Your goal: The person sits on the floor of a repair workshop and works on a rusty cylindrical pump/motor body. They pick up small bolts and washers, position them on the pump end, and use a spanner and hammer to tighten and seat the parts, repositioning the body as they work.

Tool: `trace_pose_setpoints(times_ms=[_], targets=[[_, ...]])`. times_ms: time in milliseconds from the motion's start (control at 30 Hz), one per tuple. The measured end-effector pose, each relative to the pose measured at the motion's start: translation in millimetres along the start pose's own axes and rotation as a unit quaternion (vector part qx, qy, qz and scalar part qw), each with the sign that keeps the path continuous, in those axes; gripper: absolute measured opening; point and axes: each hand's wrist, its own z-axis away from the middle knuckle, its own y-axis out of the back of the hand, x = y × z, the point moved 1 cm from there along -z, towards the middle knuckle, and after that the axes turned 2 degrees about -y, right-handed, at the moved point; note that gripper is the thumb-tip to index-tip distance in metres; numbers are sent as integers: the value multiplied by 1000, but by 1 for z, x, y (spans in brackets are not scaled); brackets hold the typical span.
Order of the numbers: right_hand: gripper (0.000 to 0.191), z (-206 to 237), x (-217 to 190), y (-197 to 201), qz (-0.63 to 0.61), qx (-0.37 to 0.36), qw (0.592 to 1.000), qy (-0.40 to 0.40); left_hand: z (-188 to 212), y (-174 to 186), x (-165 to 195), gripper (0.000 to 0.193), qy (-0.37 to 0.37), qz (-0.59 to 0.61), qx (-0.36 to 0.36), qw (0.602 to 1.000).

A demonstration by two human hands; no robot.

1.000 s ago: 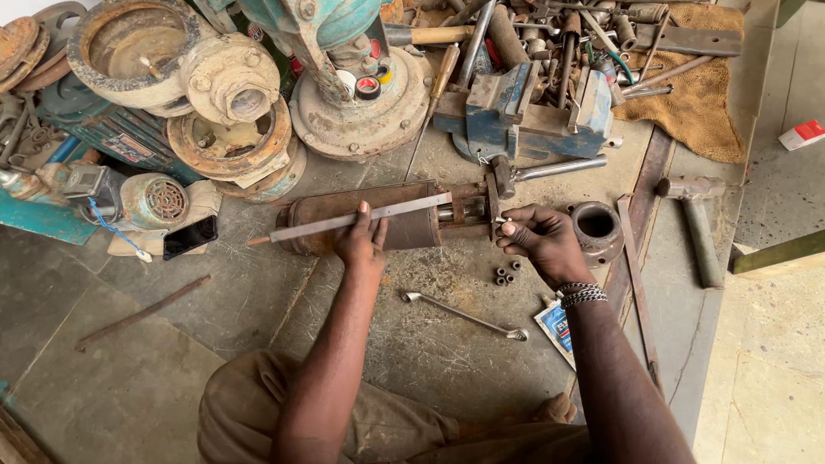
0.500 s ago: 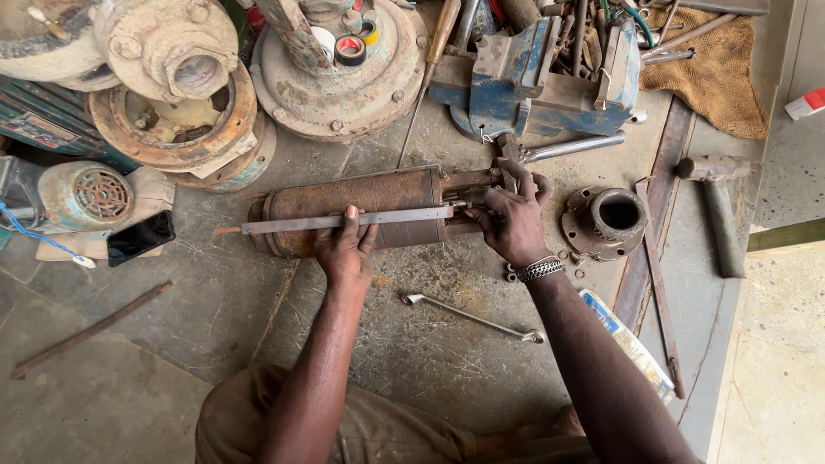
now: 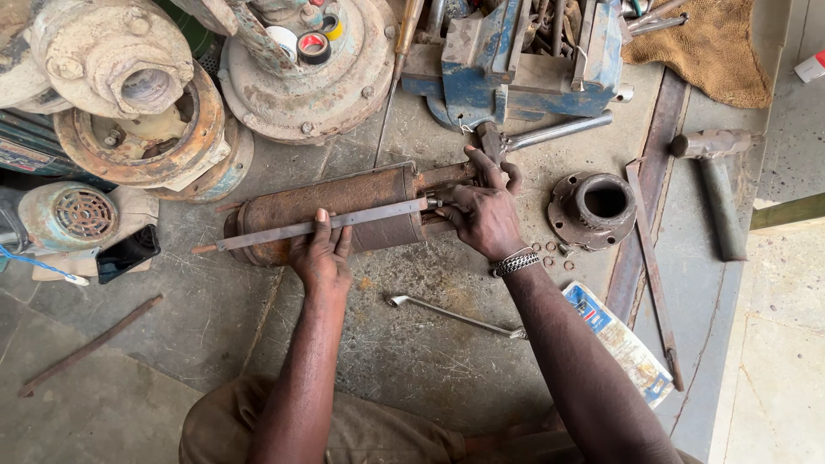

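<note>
Cylinder [image 3: 331, 210], rusty and brown, is lying on its side on the concrete floor [image 3: 155, 378], in front of a blue vise [image 3: 516, 73]. At far left a fan cover [image 3: 73, 215] and a dark phone [image 3: 127, 253] are sitting beside stacked rusty housings [image 3: 129, 94]. A flat metal strip [image 3: 318, 225] is running along the cylinder's top. The left hand [image 3: 320, 258] is pressing this strip down, fingers curled over it and against the cylinder. The right hand [image 3: 483, 215] is gripping the cylinder's right end, fingers closed around the shaft there, a bracelet [image 3: 514, 260] on the wrist. A wrench [image 3: 455, 315] is lying near the forearms. Further right a round flange [image 3: 595, 209] is resting beside loose nuts [image 3: 554, 253], and a hammer [image 3: 713, 185] is lying well apart.
</note>
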Motion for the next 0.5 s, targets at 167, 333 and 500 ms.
trace_pose_setpoints(times_ms=[167, 333, 500], targets=[[19, -6, -6, 2, 36, -38, 998, -35, -1, -5, 2, 16, 11, 3, 33, 999], [20, -8, -8, 4, 36, -28, 999, -25, -4, -7, 4, 23, 13, -3, 31, 999], [20, -11, -11, 1, 38, -68, 997, -20, -7, -11, 6, 32, 34, -7, 41, 999]])
